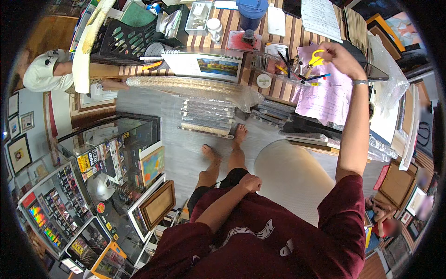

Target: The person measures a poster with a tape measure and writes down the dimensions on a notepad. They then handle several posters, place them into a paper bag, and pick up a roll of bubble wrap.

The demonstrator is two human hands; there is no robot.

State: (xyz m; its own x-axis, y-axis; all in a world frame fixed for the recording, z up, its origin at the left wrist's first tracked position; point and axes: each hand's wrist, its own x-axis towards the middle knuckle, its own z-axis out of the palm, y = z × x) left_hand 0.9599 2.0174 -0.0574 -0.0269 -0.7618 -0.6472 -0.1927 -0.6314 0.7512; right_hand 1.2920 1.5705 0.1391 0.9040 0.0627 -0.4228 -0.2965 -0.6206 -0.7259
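Note:
At the right of the desk, my right hand (338,59) is closed on the yellow handles of a pair of scissors (317,58). The scissors point down by the clear organizer tray (284,74), which holds pens and small tools. Under and beside them lie pink handwritten sheets (325,100), reaching to the desk's front edge. My left hand (251,183) is a fist in front of my waist, away from the desk; whatever its fingers may hold is hidden. A round white-lidded tub (264,81) stands beside the organizer.
A desk calendar (204,65) and a bubble-wrap roll (186,87) lie along the front edge. Wrapped flat packages (206,116) are stacked below. A large pale roll (288,172) stands by my legs. Another person in a white cap (44,69) is at the left; glass cabinets (107,153) stand nearby.

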